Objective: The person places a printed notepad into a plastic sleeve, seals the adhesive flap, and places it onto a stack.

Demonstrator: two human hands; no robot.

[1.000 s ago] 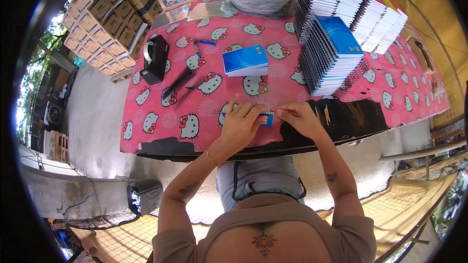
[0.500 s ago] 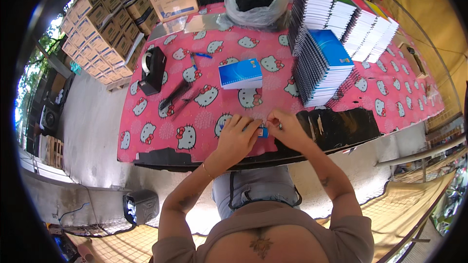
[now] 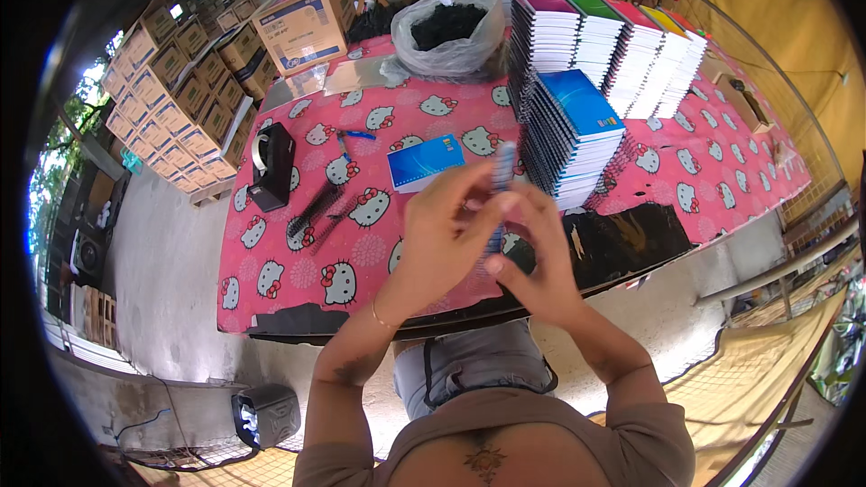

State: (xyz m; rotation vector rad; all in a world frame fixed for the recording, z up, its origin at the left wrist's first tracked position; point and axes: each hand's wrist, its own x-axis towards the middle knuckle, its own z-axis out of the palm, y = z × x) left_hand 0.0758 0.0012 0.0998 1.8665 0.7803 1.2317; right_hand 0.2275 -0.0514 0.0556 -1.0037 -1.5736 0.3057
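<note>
From where I stand, the person's left hand has a narrow pinch on a small blue booklet, which is raised above the pink tablecloth, nearly edge-on and blurred. The right hand curves around from the other side, thumb and fingers spread apart near the booklet's lower part; how firmly it grips, I cannot tell.

Just beyond the grip and a little left lies a blue-covered pad. Farther left of it are loose black spirals, with a blue-handled tool beyond them and a black tape dispenser at the far left. Right of the grip, near the fingers, rises a stack of blue spiral notebooks. Well beyond the grip sits a clear plastic bag filled with black material.
</note>
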